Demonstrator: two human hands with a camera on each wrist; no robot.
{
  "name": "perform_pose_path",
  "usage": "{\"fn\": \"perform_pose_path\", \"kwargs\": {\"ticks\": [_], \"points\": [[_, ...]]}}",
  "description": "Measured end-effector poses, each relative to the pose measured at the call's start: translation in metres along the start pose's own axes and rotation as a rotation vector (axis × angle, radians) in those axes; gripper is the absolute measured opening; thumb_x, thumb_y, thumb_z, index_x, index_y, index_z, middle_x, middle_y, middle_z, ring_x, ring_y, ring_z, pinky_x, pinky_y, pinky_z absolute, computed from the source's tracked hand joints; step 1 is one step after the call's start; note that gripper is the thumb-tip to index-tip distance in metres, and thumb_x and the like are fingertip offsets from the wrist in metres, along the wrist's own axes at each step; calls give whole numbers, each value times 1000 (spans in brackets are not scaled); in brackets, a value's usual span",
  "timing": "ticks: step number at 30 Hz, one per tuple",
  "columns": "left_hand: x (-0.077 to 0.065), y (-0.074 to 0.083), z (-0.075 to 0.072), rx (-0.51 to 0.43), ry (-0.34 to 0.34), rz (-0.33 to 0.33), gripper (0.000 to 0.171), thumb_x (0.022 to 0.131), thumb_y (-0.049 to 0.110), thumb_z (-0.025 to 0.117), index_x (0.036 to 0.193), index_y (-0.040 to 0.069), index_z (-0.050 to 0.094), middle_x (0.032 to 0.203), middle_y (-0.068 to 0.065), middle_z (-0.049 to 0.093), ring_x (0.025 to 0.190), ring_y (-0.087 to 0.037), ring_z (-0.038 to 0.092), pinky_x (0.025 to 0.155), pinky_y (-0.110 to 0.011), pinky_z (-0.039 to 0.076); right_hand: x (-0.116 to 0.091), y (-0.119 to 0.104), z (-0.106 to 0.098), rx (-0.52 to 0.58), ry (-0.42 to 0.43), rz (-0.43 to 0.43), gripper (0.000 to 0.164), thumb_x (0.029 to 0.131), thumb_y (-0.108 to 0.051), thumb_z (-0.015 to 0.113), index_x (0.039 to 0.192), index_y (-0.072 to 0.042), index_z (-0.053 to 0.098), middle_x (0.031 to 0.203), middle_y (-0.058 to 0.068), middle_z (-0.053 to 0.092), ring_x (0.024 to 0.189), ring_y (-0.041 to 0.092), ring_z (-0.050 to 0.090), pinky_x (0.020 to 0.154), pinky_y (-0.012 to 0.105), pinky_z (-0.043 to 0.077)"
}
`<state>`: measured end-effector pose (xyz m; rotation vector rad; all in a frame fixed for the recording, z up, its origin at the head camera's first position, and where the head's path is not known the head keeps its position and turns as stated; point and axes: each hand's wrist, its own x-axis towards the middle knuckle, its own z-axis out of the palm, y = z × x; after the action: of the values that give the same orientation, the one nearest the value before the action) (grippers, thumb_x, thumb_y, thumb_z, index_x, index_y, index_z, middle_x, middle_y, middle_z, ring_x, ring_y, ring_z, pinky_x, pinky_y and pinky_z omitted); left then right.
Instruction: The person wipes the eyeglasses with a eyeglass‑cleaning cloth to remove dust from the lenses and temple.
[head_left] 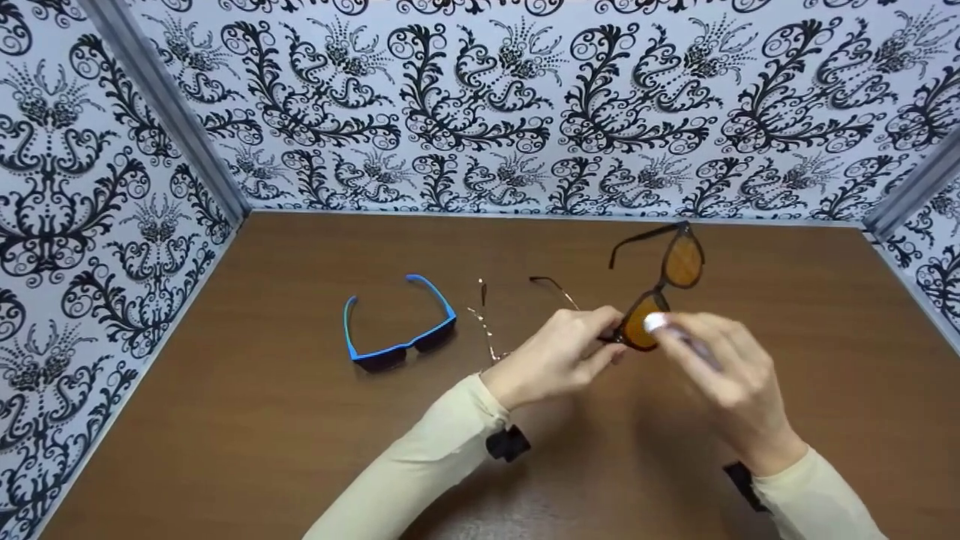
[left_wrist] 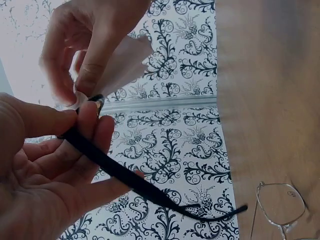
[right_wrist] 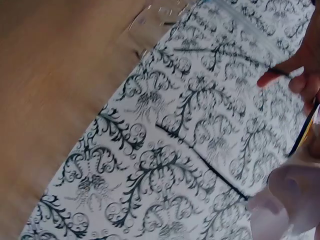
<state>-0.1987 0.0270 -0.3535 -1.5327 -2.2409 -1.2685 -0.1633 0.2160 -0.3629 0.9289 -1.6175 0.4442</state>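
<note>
Fingers of the left hand (head_left: 559, 356) pinch the black-framed, amber-lensed glasses (head_left: 640, 319) at their near corner; those of the right hand (head_left: 724, 367), at 4 o'clock from them, pinch a whitish cloth (left_wrist: 127, 62) against the near lens. The glasses tilt above the tabletop (head_left: 225, 420), the rounded far lens toward 1 o'clock, its slim black temple unfolded toward 8. Blue-framed, dark-lensed sunglasses (head_left: 409, 346) sit at 9 o'clock from the left hand, with room between them and the left table edge; thin metal-rimmed eyeglasses (left_wrist: 282, 206) lie at 10, partly hidden by that hand; brown wood grain stretches from the right hand to the 3 o'clock edge. White panels (head_left: 487, 97) with black scrollwork rise from 9 through 12 to 3, grey metal strips (head_left: 172, 112) at the corners.
</note>
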Motion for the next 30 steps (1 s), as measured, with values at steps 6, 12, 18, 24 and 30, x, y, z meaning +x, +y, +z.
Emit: {"fn": "perform_pose_path", "kwargs": {"ticks": [6, 12, 18, 24, 30], "points": [[-1, -2, 3, 82, 17, 79, 11, 89, -6, 60, 98, -4, 54, 79, -8, 58, 65, -14, 53, 61, -11, 41, 5, -6, 3, 111, -32, 17, 21, 97, -2, 53, 91, 2, 73, 92, 18, 66, 73, 34, 58, 71, 31, 49], [-3, -3, 4, 122, 14, 103, 11, 90, -6, 59, 99, -5, 53, 79, -8, 57, 65, -15, 50, 59, -12, 39, 9, -3, -2, 111, -109, -38, 24, 99, -5, 52, 90, 1, 73, 91, 17, 67, 74, 33, 57, 63, 35, 45], [-2, -4, 3, 145, 18, 102, 12, 87, -8, 57, 98, -4, 53, 77, -9, 55, 65, -15, 49, 60, -15, 39, 12, -5, 1, 164, -128, -8, 26, 99, -3, 50, 88, 1, 73, 91, 16, 67, 77, 33, 58, 71, 32, 47], [-4, -5, 1, 138, -19, 75, 13, 89, -6, 58, 101, -4, 53, 80, -8, 58, 67, -15, 51, 62, -13, 40, 11, 0, -2, 138, -106, 48, 27, 99, -3, 49, 85, 3, 72, 89, 17, 67, 77, 36, 58, 77, 32, 46], [-4, -4, -1, 112, -9, 63, 13, 91, -5, 58, 102, -5, 53, 84, -10, 61, 69, -16, 55, 65, -11, 43, 8, 0, 1, 38, -4, 245, 24, 98, -11, 55, 91, 3, 72, 91, 20, 65, 77, 38, 55, 86, 14, 43]]}}
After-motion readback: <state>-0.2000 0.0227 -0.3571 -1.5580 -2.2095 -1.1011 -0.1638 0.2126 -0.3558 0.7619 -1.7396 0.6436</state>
